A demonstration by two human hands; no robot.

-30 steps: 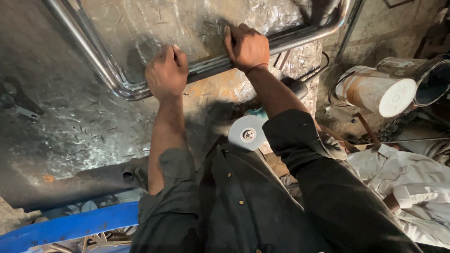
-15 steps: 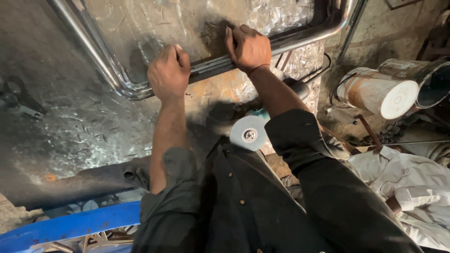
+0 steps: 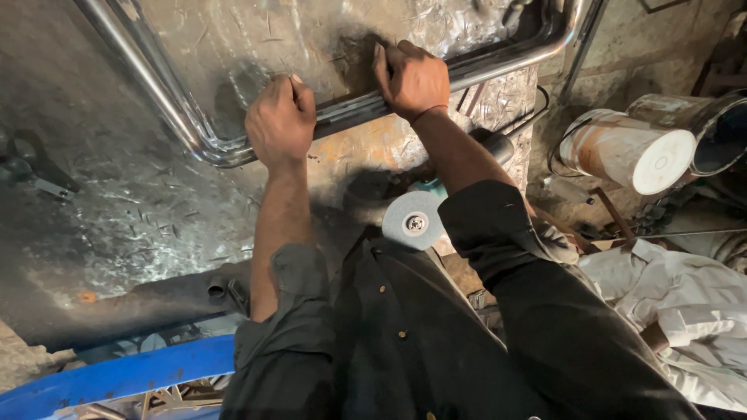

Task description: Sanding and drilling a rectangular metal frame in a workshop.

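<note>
While both forearms reach forward from rolled-up dark sleeves, the left hand [image 3: 280, 120] and the right hand [image 3: 414, 78] each close in a fist around the bent, polished steel tube frame [image 3: 498, 68]. That frame lies on the scratched, grey metal workbench top [image 3: 117, 202], with its rounded corner just to the left of the left hand and its long straight run passing under both fists towards a second bend at the upper right. The left hand grips close beside that corner, knuckles up, fingers curled fully over the tube and thumb tucked along the near side. The right hand grips further along the same run, its wrist cocked slightly and the fingers wrapped tight (a thin dark band circles the wrist). The left forearm runs nearly straight up the view; the right one angles in from the lower right. Below the right forearm lies an angle grinder with a round grey disc [image 3: 414, 221], apart from both hands. To the right, a rusty white cylindrical drum [image 3: 626, 152] lies on its side, and a blue painted beam [image 3: 117, 377] crosses the lower left.
</note>
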